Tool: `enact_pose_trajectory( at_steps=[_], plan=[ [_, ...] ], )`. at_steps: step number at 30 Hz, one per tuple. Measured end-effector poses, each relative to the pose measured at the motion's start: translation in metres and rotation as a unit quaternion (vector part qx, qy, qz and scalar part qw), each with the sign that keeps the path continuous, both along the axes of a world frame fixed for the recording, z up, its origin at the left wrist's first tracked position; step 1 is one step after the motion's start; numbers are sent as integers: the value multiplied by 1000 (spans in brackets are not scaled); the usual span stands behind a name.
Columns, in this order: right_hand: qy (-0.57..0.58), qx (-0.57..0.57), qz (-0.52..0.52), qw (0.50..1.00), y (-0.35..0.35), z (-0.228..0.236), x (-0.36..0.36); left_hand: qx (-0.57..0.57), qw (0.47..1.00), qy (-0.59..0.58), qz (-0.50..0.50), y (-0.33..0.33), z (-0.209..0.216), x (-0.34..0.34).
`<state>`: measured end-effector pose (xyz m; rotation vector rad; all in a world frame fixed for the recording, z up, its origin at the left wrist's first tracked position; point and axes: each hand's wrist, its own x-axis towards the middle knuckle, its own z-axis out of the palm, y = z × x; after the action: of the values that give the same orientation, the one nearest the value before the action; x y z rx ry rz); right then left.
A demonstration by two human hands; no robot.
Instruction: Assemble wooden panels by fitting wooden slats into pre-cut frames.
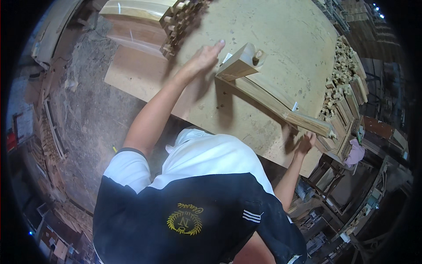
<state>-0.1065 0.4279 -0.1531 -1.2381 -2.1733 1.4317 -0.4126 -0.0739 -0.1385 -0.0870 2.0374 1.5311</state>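
Note:
My left hand (pixel 207 58) is raised over the pale worktop, just left of a wooden block. It is empty, with its fingers stretched out. The block (pixel 237 67) is thick, with a curved notch on its right side, and it stands at the far left end of a long wooden rail (pixel 270 97). That rail runs slantwise to the right, where several squared ends lie together. My right hand (pixel 306 143) is beside the near side of the rail's right end. Its fingers are curled, and what they hold, if anything, is hidden.
Curved boards (pixel 138 26) are stacked at the far left of the worktop (pixel 281 31), with a pile of small-ended wooden pieces beside them. Another stack of wooden pieces (pixel 345 83) lines the right edge. A pink cloth (pixel 355 152) hangs beyond the right corner. Dusty floor (pixel 94 119) lies left.

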Motion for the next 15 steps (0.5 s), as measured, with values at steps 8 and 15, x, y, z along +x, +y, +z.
enact_pose_trajectory(
  at_steps=[8,15],
  plan=[
    [68,-43,93,992,20,12,-76,22,998,33,42,31,46,5],
    [354,-179,-26,917,-1,178,-117,385,861,302,138,37,170,16]
  ],
)
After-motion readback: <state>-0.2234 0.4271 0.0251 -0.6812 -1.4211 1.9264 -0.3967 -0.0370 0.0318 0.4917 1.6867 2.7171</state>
